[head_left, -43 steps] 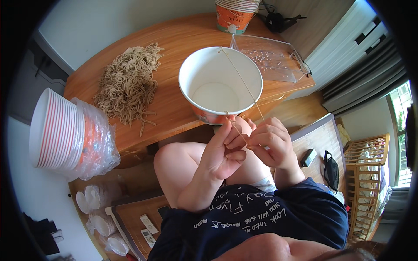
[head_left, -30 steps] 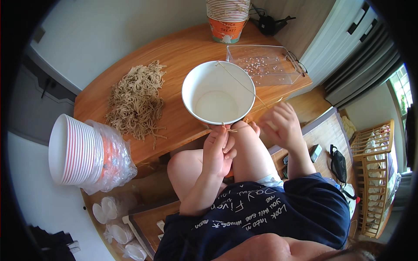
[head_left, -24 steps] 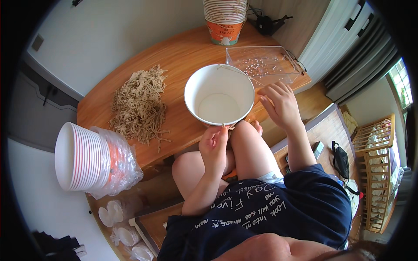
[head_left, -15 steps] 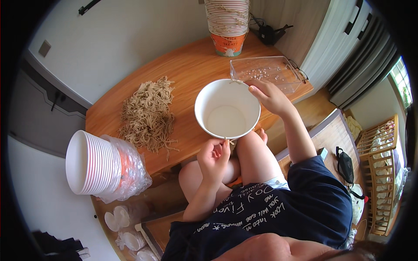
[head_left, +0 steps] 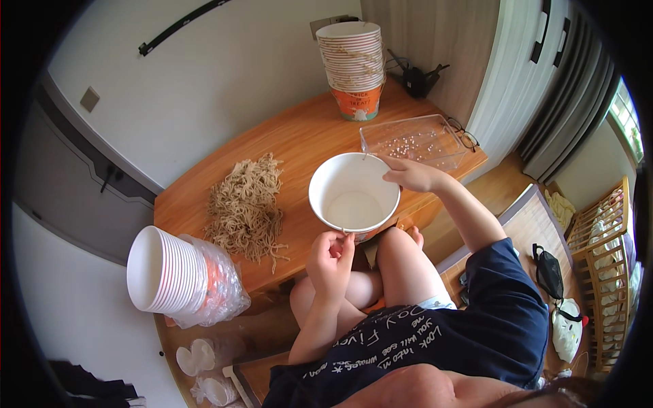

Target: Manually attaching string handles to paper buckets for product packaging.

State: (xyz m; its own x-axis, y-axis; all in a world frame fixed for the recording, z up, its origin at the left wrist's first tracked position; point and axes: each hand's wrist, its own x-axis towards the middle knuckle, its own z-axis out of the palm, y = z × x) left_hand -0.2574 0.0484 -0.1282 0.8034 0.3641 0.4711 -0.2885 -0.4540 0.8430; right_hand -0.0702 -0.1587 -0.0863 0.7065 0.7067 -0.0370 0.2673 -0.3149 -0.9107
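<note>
A white paper bucket (head_left: 354,187) is held up at the near edge of the table, its mouth facing me. My left hand (head_left: 331,262) pinches a short end of twine (head_left: 345,232) at the near rim with thumb and forefinger. Around the right side of the rim, my right hand (head_left: 413,175) grips the bucket, its fingers partly hidden behind the wall. A bit of twine also shows at the far rim. Left of the bucket lies a loose heap of tan twine pieces (head_left: 246,207) on the wooden table (head_left: 299,146).
At the back stands a tall stack of orange-and-white buckets (head_left: 358,102) with twine handles. A clear tray (head_left: 442,129) with small white bits sits at right, glasses (head_left: 468,138) beside it. Nested white buckets in plastic wrap (head_left: 160,272) lie at the left edge.
The whole view has shifted, so the table appears lower. My right hand has flattened along the bucket's right side, while my left hand stays pinched at the near rim.
</note>
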